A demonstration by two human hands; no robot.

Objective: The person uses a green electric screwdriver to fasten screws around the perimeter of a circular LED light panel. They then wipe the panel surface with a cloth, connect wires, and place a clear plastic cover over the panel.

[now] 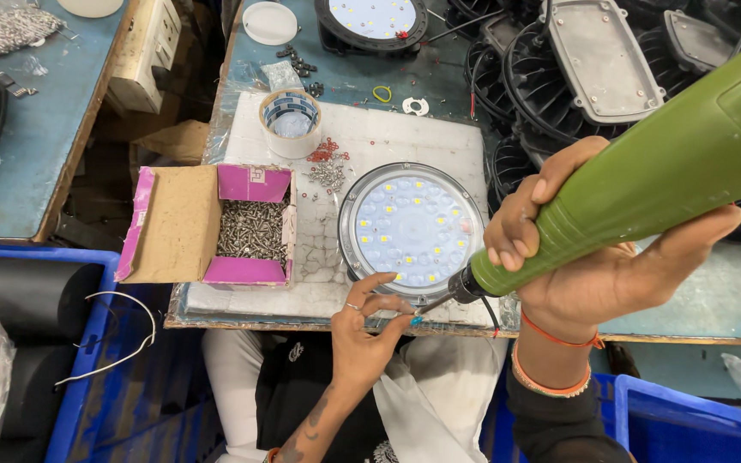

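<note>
Right now the round light lies flat on the white mat at the table's near edge. Your right hand grips the green power screwdriver, tilted down, tip at the light's near rim. Your left hand pinches the tip with its fingers. Just left, an open pink box holds many screws.
</note>
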